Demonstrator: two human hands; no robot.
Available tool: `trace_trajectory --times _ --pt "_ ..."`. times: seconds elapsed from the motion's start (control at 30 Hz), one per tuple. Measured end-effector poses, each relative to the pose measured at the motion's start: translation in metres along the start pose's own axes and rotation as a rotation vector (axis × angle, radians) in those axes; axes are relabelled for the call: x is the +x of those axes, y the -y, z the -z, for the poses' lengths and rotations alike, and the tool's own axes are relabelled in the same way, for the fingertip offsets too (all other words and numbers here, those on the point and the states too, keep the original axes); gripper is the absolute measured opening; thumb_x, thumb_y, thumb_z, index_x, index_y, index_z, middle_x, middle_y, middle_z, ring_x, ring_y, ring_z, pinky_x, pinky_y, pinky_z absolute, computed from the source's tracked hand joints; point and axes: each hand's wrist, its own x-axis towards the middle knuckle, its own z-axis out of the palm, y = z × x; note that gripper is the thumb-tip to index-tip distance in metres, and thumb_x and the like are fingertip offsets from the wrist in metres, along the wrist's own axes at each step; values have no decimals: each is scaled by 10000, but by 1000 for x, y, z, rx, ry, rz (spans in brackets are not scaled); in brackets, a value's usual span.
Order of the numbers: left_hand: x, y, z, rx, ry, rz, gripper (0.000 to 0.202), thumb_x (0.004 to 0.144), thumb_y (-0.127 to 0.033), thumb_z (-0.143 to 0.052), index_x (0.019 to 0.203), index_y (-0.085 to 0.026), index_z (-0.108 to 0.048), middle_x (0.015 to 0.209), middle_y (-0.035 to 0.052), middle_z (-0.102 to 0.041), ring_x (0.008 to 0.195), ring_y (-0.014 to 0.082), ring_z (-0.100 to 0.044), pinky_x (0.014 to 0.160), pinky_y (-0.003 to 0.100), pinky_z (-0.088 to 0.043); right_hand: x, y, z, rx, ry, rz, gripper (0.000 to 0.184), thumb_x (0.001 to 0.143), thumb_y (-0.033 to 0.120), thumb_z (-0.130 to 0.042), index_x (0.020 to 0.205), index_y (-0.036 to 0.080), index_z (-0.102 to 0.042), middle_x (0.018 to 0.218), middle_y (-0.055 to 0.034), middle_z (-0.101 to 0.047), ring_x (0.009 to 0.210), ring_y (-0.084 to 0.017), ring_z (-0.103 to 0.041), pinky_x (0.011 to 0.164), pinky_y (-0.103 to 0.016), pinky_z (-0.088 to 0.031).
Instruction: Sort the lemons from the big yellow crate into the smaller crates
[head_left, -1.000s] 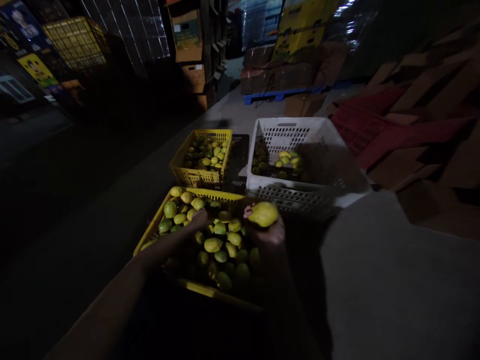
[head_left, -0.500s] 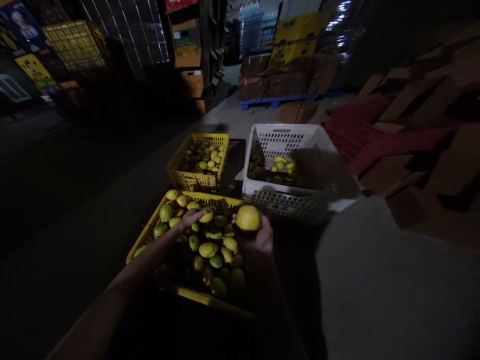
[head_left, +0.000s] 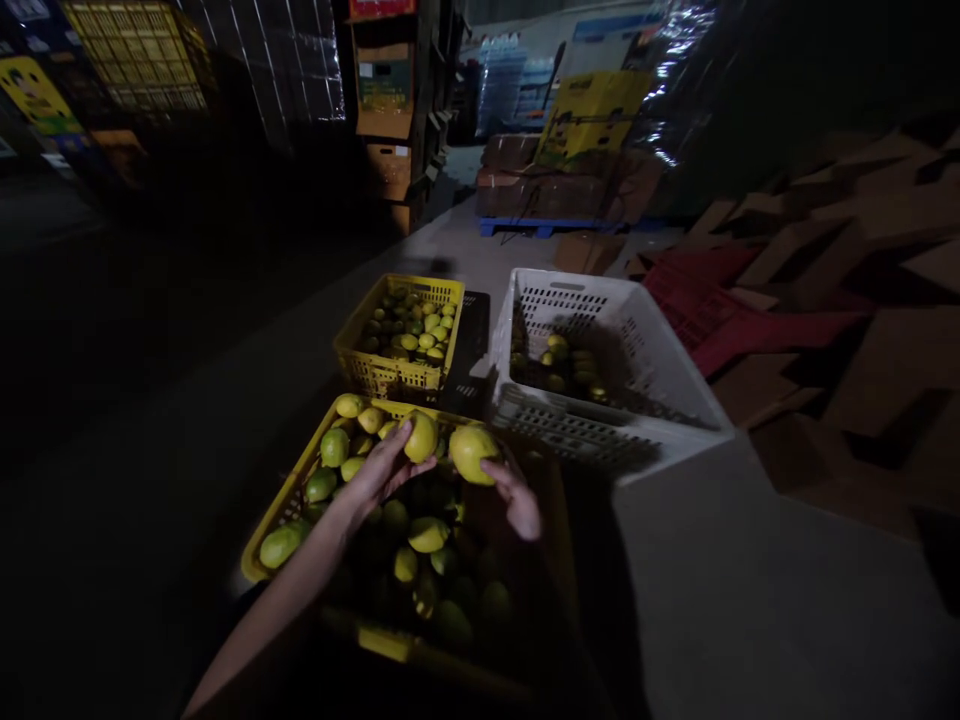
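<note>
Head view: left hand (head_left: 381,474) curled round one lemon (head_left: 421,437), right hand (head_left: 517,500) round another lemon (head_left: 471,452). Box (head_left: 589,122) print was illegible.

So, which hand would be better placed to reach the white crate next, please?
Likely the right hand: it holds a yellow fruit on the side nearer the white crate; the left hand is farther off.
</note>
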Motion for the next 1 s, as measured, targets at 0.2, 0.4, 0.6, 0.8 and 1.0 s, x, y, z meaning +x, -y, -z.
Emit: trace_trajectory --times 0.2,0.4,0.6,0.8,1.0 --pt "-4 -7 -2 190 -42 -276 550 615 -312 -897 1106 -247 -657 1060 22 -688 949 160 -661 876 258 -530 0 1 -10 -253 -163 186 428 609 360 -857 947 257 -615 948 -36 -717 889 -256 -673 817 -399 -568" --pt "-5 -5 -5 319 -89 -323 432 572 -318 -900 943 -186 -723 980 48 -728 949 179 -662 879 244 -502 2 3 4 -564 -189 436 501 495 328 -897 893 292 -595 888 -39 -652 822 -273 -590 790 -435 -522" --pt "-7 0 -9 299 -58 -270 479 593 -492 -882 908 -158 -747 949 77 -751 946 212 -680 879 281 -509 2 3 11 -663 -157 446 483 499 372 -871 886 278 -597 879 -38 -642 825 -277 -587 806 -431 -497" --pt "-9 0 -12 256 -4 -193 514 578 -530 -881 901 -152 -753 917 95 -756 932 231 -698 795 283 -536 -1 11 3 -579 -39 310 505 498 373 -879 920 257 -627 869 -21 -694 825 -260 -635 805 -411 -526" --pt "-6 2 -7 206 11 -139 574 551 -539 -896 948 -156 -733 993 102 -750 989 242 -699 806 285 -566 -4 10 -3 -424 -121 348 584 510 310 -897 1007 275 -591 904 -10 -687 797 -230 -635 776 -379 -524"
